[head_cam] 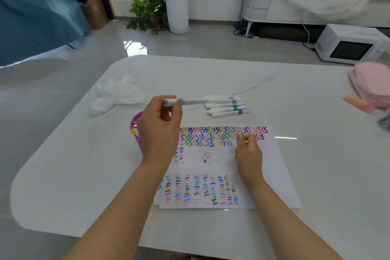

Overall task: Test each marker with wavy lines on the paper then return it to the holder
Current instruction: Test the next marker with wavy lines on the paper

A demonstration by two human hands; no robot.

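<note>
Marker (193,101): white barrel, light blue cap and band, lying level in the air above the surface (84,164), cap end to the left. Its right end points at the pile of markers and is near it.

Left hand (160,131): raised off the surface, pinching the marker at its cap end between thumb and fingertips.

Right hand (249,152): resting on the paper, fingers curled in, thumb against the forefinger. Whether it holds anything cannot be told.

Paper (274,175): white sheet, lying flat in the near middle of the surface. Rows of wavy lines in many colours run along its far edge, with columns of smaller ones along its near edge and a faint sketch between them. The edge of a second sheet shows beneath, at the near left corner.

Holder (134,131): purple openwork basket, upright, just left of the paper, largely hidden behind the left hand.

Pile of markers (226,105): several white markers with coloured bands, lying side by side on the surface, beyond the paper.

Crumpled tissue (115,95): white, far left on the surface.

Thin wooden stick (114,112): lying just near of the tissue.

Pink bag (371,82): at the right edge of the surface, a pink-orange block (357,102) just beside it.

Microwave (350,45): white, on the floor beyond the surface, to the right.

Potted plants (168,2): on the floor against the far wall.
</note>
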